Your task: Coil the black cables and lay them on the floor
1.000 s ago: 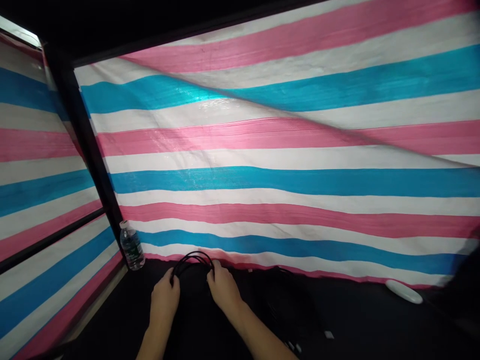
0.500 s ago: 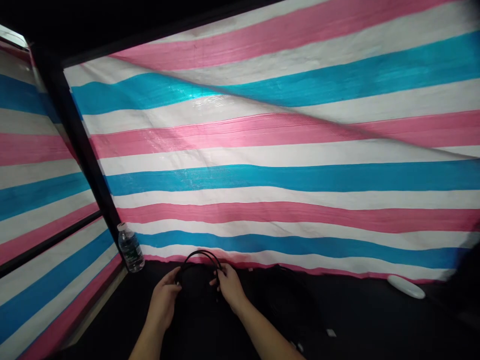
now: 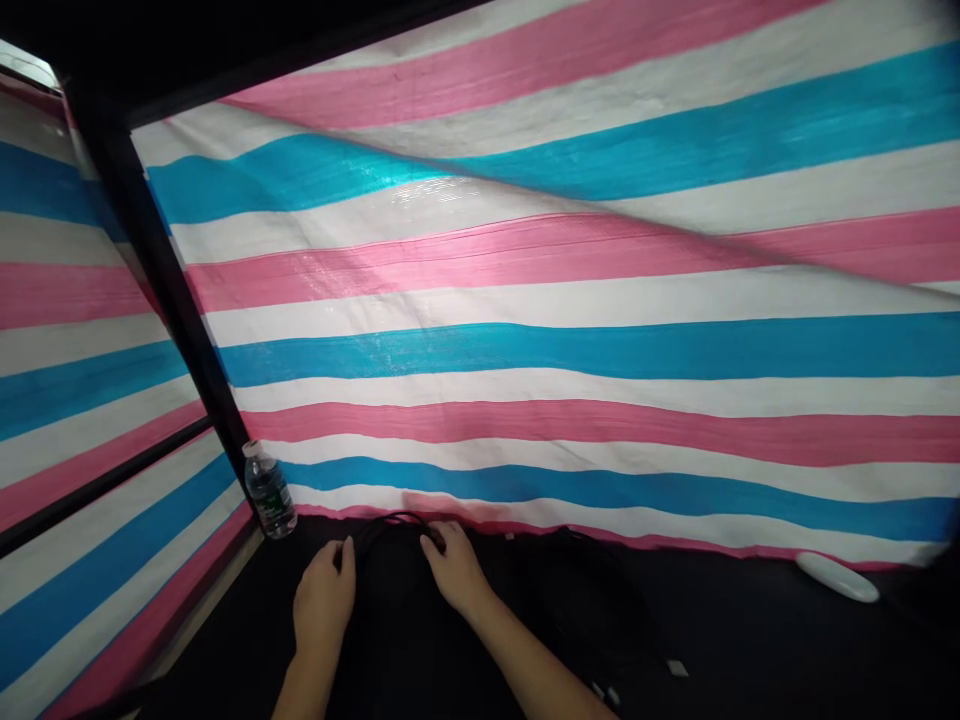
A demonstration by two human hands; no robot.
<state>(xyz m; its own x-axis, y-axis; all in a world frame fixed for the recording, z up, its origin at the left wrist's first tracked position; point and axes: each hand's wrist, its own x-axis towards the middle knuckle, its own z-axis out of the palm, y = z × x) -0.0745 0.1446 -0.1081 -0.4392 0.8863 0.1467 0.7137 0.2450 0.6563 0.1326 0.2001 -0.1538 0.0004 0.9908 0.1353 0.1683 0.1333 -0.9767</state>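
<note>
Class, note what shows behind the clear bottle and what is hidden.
Striped sheeting shows behind the bottle, beside a dark post; whatever the bottle's label covers cannot be seen.

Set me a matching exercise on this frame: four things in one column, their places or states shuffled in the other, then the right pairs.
1. Bottle
2. White oval object
3. Black cable
4. Striped sheet

A. Arched between the left hand and the right hand
B. Hanging as the pink, blue and white backdrop
C. Beside the dark post, in the corner
D. At the far right, by the backdrop's lower edge

Pairs: 1-C, 2-D, 3-A, 4-B
</note>
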